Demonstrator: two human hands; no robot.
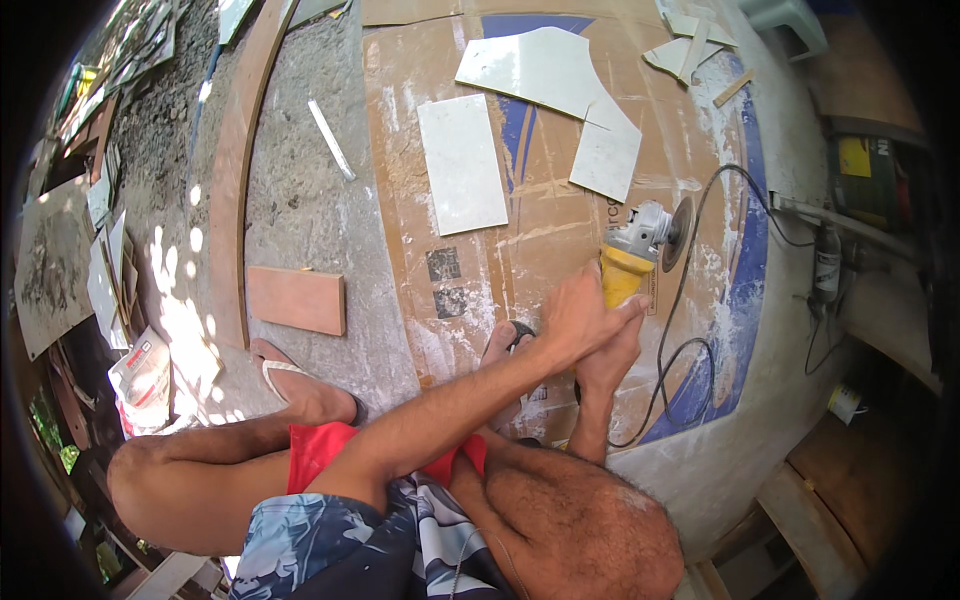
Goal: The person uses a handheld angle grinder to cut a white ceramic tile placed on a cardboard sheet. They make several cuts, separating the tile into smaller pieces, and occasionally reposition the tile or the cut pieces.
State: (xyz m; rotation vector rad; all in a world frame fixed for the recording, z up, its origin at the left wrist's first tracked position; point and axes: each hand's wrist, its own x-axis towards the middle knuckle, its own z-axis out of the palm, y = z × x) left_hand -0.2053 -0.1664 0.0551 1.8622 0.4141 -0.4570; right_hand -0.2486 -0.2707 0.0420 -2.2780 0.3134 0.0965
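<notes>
An angle grinder with a yellow body and grey metal head is held over the cardboard. My left hand is closed round its body. Just below, my right hand is closed on the rear of the grinder, partly hidden behind my left wrist. The round cutting disc stands on edge at the right of the head, apart from any tile. Ahead of the grinder lies a white tile cut in a curved shape, with a crack-like line across it. A rectangular white tile lies to its left.
Dusty cardboard covers the floor. A black cord loops along its right side. Tile offcuts lie at the far right. To the left are a reddish block, a long wooden board and a narrow white strip.
</notes>
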